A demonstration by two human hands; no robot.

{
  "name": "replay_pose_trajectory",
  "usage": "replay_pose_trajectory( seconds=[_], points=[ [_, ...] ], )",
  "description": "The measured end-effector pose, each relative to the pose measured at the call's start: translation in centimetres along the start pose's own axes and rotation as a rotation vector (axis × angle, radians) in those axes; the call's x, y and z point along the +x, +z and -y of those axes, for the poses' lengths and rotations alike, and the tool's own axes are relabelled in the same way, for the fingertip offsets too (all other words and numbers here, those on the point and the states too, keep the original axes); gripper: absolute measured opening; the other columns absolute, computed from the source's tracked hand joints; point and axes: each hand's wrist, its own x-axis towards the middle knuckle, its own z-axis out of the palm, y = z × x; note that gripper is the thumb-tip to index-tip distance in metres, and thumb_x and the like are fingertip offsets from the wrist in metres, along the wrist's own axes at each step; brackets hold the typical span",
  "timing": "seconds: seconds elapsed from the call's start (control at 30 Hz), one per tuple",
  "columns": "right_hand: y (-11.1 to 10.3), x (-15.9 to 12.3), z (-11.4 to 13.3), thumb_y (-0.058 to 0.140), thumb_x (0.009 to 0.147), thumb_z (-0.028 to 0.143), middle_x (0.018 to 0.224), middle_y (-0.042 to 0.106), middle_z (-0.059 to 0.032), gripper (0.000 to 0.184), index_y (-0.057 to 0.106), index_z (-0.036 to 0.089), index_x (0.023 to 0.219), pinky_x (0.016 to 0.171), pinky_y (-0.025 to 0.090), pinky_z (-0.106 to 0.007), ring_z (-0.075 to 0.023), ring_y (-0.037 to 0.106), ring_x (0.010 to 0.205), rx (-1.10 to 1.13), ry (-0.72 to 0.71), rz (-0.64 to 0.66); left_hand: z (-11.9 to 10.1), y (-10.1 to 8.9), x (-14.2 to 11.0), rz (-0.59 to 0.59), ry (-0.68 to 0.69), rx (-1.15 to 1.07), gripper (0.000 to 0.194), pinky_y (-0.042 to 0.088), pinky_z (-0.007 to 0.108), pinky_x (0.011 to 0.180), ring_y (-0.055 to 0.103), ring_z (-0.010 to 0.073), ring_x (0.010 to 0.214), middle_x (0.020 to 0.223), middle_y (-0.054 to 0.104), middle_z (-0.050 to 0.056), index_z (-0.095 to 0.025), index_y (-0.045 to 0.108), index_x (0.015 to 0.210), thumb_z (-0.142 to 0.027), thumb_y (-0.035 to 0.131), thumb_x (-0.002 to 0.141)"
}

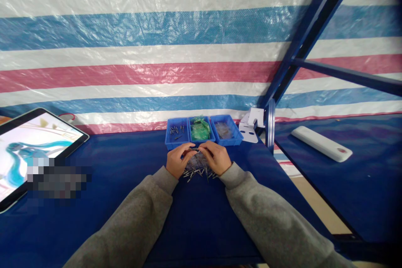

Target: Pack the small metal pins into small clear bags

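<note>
Snugly, left grip (179,160) and right grip (216,157) shut on tiny pin (197,150) over loose pins (198,172).

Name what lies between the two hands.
The head view shows a heap of thin metal pins between the left hand and the right hand, reaching just below them.

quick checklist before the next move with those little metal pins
1. Left hand and right hand over the pile: ok, both are directly above it.
2. Small metal pins: ok, loose on the blue table cover, just before the bins.
3. Pin between the fingertips: cannot tell, the hands hide it.
4. Left blue bin: ok, holds a few similar metal pieces.
5. Middle blue bin: not ok for more parts, green material fills it.
6. Right blue bin: cannot tell, contents unclear.
</note>
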Motion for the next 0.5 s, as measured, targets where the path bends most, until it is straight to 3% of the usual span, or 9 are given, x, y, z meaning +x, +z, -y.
replay_pose_trajectory(
  seconds=[0.1,0.3,0.5],
  points=[
    [-0.10,0.04,0.06,0.039,0.090,0.028,0.077,0.063,-0.0047,0.024,0.060,0.018,0.084,0.068,0.045,-0.026,-0.0152,0.059,0.074,-0.016,0.014,-0.009,0.06,-0.02,0.09,-0.008,0.043,0.019,0.014,0.048,0.024,0.072,0.062,0.0133,0.073,0.079,0.067,0.003,-0.018,0.063,0.083,-0.026,0.052,0.083],
    [-0.30,0.10,0.28,0.042,0.088,0.030,0.076,0.063,-0.0047,0.022,0.061,0.019,0.086,0.066,0.045,-0.026,-0.0150,0.058,0.072,-0.015,-0.006,-0.013,0.50,0.03,-0.02,0.023,-0.001,0.067,0.020,0.045,0.022,0.060,0.057,0.0108,0.059,0.066,0.063,0.002,-0.015,0.063,0.076,-0.027,0.049,0.085],
    [0.06,-0.05,-0.12,0.042,0.089,0.030,0.074,0.063,-0.0040,0.024,0.061,0.019,0.081,0.067,0.044,-0.026,-0.0149,0.058,0.071,-0.025,-0.002,0.001,-0.10,-0.15,0.09,0.004,0.005,0.014,0.015,0.046,0.023,0.063,0.057,0.0107,0.062,0.073,0.064,0.003,-0.015,0.063,0.079,-0.026,0.053,0.083]
  ],
)
